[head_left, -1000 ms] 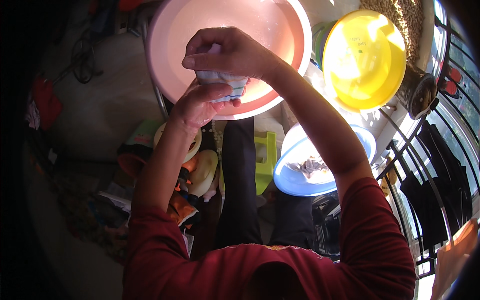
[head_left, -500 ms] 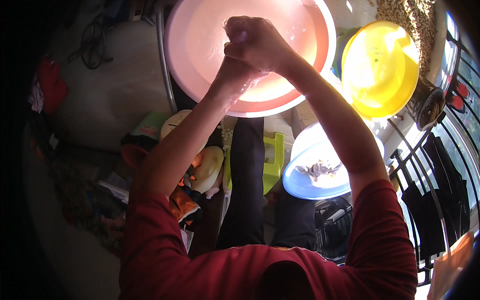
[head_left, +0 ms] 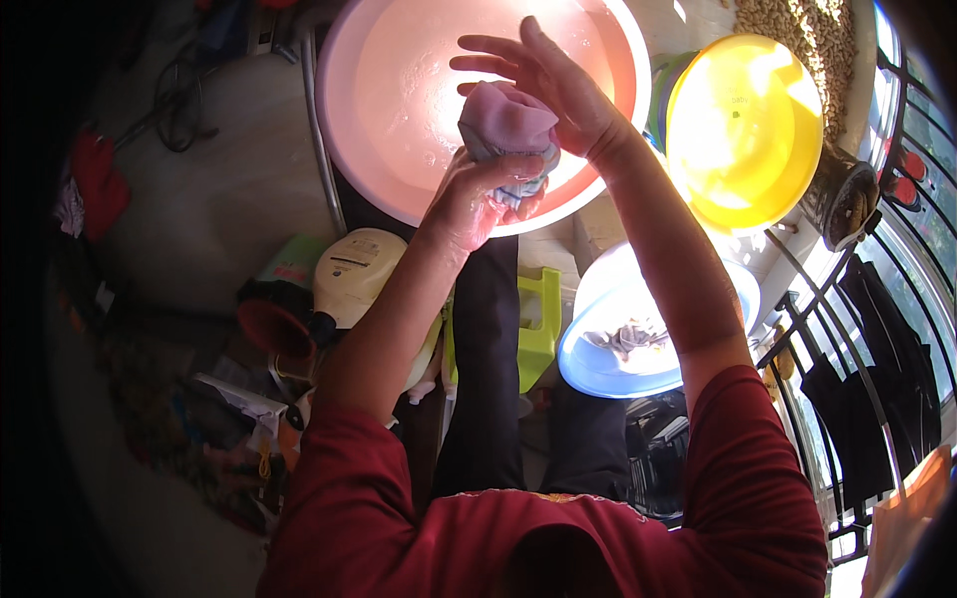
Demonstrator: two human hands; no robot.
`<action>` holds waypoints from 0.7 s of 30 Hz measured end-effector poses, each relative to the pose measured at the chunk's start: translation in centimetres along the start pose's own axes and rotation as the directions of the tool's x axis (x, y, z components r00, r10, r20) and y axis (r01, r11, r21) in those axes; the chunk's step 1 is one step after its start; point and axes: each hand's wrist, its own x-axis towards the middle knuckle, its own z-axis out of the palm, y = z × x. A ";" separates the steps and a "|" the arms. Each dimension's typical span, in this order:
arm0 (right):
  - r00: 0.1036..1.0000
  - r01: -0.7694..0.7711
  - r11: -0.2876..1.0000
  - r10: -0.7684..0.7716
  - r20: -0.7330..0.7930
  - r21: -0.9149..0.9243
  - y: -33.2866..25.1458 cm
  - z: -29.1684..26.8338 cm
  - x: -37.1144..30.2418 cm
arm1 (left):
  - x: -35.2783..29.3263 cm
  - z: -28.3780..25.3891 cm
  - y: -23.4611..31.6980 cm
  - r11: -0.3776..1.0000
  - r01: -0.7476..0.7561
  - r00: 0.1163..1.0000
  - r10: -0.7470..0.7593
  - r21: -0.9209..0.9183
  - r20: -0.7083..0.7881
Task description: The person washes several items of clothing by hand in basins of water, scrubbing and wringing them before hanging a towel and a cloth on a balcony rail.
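Note:
My left hand (head_left: 477, 199) is closed around a bunched-up wet cloth (head_left: 506, 118), pink on top and grey-blue below. It holds the bundle over the near part of a large pink basin (head_left: 336, 120) with water and some bubbles in it. Just beyond and to the right of the cloth, my right hand (head_left: 560, 88) is open, its fingers stretched out and thumb raised. Whether its palm touches the cloth I cannot tell.
Right of the pink basin stands a yellow basin (head_left: 743, 130). Nearer, a blue-and-white basin (head_left: 598, 367) holds crumpled greyish cloth (head_left: 630, 339). A green plastic stool (head_left: 540, 329) is by my legs. Cream containers (head_left: 357, 274) stand at left, a black railing at right.
My hands were clasped together over the basin. Now they are apart: the right has opened and lifted off, and the left has come slightly nearer, showing the cloth.

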 end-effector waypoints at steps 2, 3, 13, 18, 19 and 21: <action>0.984 -0.019 0.964 -0.030 0.178 0.267 0.1 1.1 -0.8 | -0.7 1.2 0.1 0.976 0.068 0.985 -0.033 -0.205 0.167; 0.961 -0.002 0.959 -0.076 0.265 0.283 -0.2 1.6 -1.1 | -1.1 2.0 0.1 0.961 0.043 0.992 -0.009 -0.272 0.125; 0.982 0.186 0.877 -0.177 0.063 -0.442 -4.2 7.3 -4.4 | -4.3 2.6 3.3 1.000 -0.017 0.978 0.016 0.003 0.206; 0.978 0.159 0.596 -0.205 0.042 -0.787 -3.3 8.5 -4.3 | -4.6 1.1 3.8 0.951 0.175 0.983 -0.185 0.255 0.015; 0.980 0.126 0.597 -0.197 0.008 -0.792 -2.4 8.1 -3.8 | -4.2 0.7 3.2 0.945 0.179 0.984 -0.178 0.272 -0.030; 0.966 0.075 0.530 -0.250 -0.071 -0.845 -0.5 7.6 -2.7 | -2.6 -0.9 1.3 0.956 0.144 0.988 -0.127 0.256 -0.082</action>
